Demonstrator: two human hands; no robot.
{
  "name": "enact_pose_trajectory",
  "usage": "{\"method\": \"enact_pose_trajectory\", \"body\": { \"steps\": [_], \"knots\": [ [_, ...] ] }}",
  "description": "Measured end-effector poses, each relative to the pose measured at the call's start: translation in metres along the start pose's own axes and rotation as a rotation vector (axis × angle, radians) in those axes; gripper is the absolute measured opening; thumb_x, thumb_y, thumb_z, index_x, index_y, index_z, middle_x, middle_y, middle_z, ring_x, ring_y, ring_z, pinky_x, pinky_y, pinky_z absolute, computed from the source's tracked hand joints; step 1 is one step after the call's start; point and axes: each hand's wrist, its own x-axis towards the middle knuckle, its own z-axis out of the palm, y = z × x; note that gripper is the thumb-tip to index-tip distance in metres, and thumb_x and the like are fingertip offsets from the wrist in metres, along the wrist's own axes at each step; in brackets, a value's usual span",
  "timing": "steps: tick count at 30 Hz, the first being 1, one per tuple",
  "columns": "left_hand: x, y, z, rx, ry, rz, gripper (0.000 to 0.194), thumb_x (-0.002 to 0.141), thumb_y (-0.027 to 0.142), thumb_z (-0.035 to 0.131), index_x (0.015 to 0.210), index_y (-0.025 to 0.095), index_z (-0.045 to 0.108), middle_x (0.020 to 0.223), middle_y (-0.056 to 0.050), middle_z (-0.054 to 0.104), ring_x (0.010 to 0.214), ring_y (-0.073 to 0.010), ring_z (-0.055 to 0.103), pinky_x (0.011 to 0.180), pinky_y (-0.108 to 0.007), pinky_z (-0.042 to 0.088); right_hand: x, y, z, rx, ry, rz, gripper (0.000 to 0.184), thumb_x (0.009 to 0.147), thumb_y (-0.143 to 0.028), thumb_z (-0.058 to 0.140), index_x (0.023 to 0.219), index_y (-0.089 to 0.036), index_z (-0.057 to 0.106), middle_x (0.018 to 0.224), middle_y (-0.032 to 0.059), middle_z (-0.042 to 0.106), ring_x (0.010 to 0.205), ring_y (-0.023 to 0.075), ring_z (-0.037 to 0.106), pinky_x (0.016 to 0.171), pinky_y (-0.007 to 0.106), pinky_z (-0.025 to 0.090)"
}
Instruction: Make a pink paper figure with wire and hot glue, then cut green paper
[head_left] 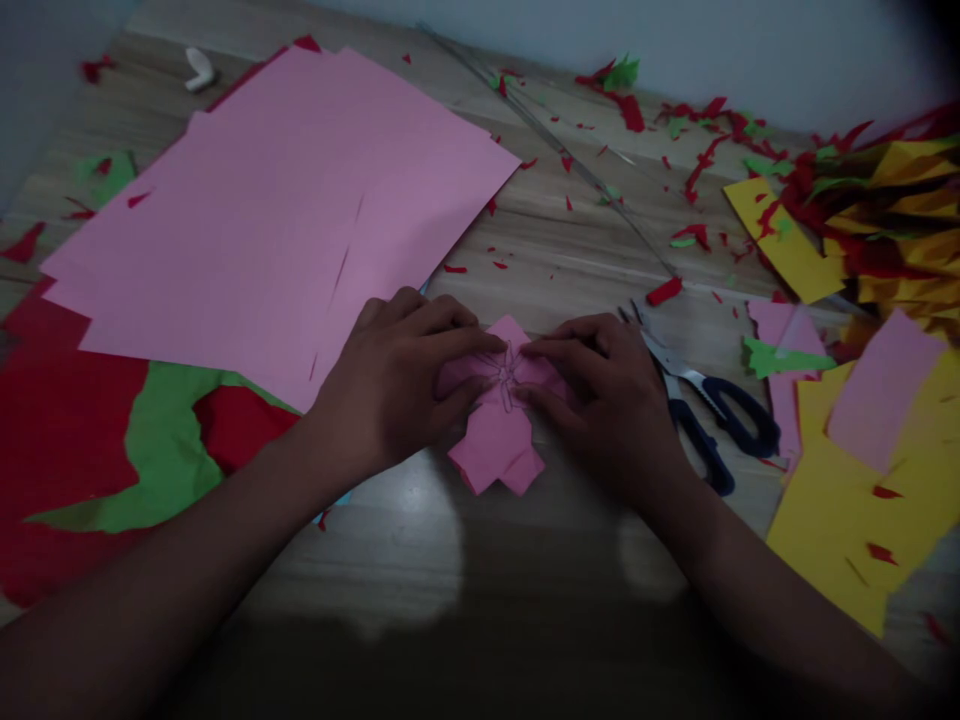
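A pink paper flower [496, 440] with lines drawn around its centre lies in front of me on the wooden table. My left hand [409, 375] grips its left side, thumb and forefinger close to the middle. From the right, my right hand [600, 385] pinches the opposite side the same way, so the side petals are partly hidden under my fingers. Dark-handled scissors [697, 400] lie half open just beyond my right hand, their blade tips partly behind it. A stack of pink paper sheets [285, 200] reaches close to my left hand.
Red paper [67, 420] and a green paper piece [169, 450] lie at left. Yellow paper [847, 520] and crumpled yellow paper [900, 220] are at right. A thin metal rod [555, 140] crosses the back among red and green scraps. A small white object [199, 70] sits back left.
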Motion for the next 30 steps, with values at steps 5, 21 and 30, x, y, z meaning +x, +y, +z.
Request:
{"method": "enact_pose_trajectory", "body": {
  "steps": [5, 21, 30],
  "knots": [
    [0.0004, 0.0015, -0.0016, -0.04, 0.008, -0.015, 0.015, 0.088, 0.034, 0.065, 0.097, 0.027, 0.074, 0.106, 0.0, 0.072, 0.095, -0.0233, 0.058, 0.082, -0.038, 0.04, -0.0002, 0.0006, 0.0007, 0.001, 0.008, -0.004, 0.026, 0.084, -0.034, 0.075, 0.108, -0.025, 0.074, 0.109, 0.0082, 0.061, 0.103, 0.0267, 0.058, 0.093, 0.045, 0.049],
    [0.0024, -0.0006, -0.0003, -0.058, -0.024, -0.006, 0.017, 0.087, 0.033, 0.066, 0.101, 0.028, 0.073, 0.108, -0.001, 0.069, 0.099, -0.0246, 0.056, 0.083, -0.04, 0.038, 0.0004, -0.0037, -0.0011, -0.033, -0.009, 0.002, 0.03, 0.083, -0.031, 0.076, 0.111, -0.02, 0.075, 0.108, 0.0099, 0.061, 0.101, 0.0265, 0.057, 0.092, 0.043, 0.049],
    [0.0034, -0.003, 0.0007, -0.052, -0.049, -0.005, 0.015, 0.089, 0.033, 0.065, 0.101, 0.028, 0.072, 0.109, -0.001, 0.068, 0.098, -0.0237, 0.055, 0.083, -0.04, 0.036, 0.001, -0.0058, 0.0001, -0.044, -0.002, 0.001, 0.03, 0.082, -0.031, 0.077, 0.11, -0.02, 0.076, 0.107, 0.0107, 0.062, 0.099, 0.0273, 0.058, 0.09, 0.044, 0.049]
  ]
}}
